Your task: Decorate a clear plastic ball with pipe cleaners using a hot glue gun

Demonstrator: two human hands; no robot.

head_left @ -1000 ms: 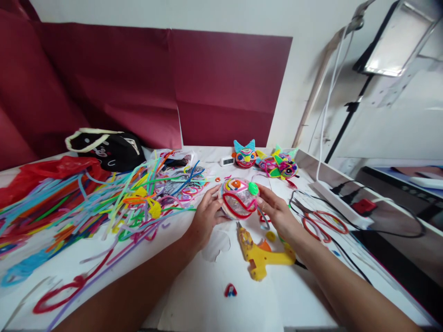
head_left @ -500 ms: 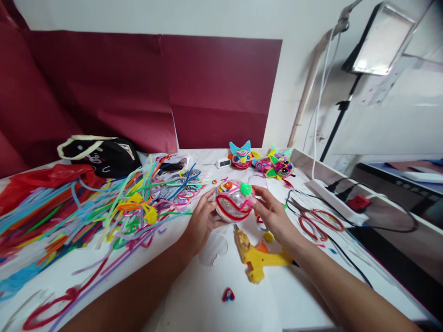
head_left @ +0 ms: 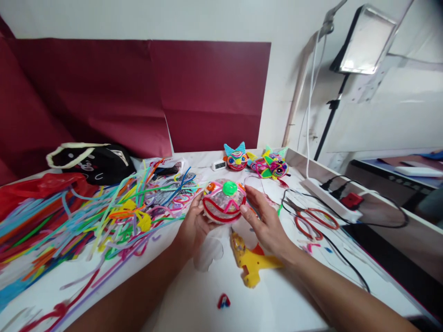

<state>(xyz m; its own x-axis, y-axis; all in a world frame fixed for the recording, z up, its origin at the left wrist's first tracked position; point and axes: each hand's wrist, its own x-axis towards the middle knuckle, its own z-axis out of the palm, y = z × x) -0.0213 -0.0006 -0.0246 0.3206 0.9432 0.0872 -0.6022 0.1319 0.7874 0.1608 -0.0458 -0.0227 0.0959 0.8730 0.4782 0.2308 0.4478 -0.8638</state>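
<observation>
Between my two hands, just above the table, is a clear round ball (head_left: pixel 221 203) trimmed with red, pink and orange pipe cleaners, with a green coil at its top. My left hand (head_left: pixel 196 226) is wrapped round its left side. On the right, my right hand (head_left: pixel 265 223) has thumb and fingers pressed against it. A yellow glue gun (head_left: pixel 254 265) lies below the ball, its nozzle toward it and its handle partly behind my right wrist. Closer to me rests a small red and blue piece (head_left: pixel 224 301). A torn clear plastic scrap (head_left: pixel 208 253) lies near my left wrist.
Loose pipe cleaners (head_left: pixel 114 221) cover the left side, with a black bag (head_left: pixel 104 163) behind. Finished decorated balls (head_left: pixel 237 157) and a small digital clock (head_left: pixel 218 165) stand at the back. Orange-handled scissors (head_left: pixel 311 221), cables and a power strip (head_left: pixel 332 200) lie right.
The ball has turned in my hands, its green coil now nearer the middle and facing me more. My view has shifted slightly to the right.
</observation>
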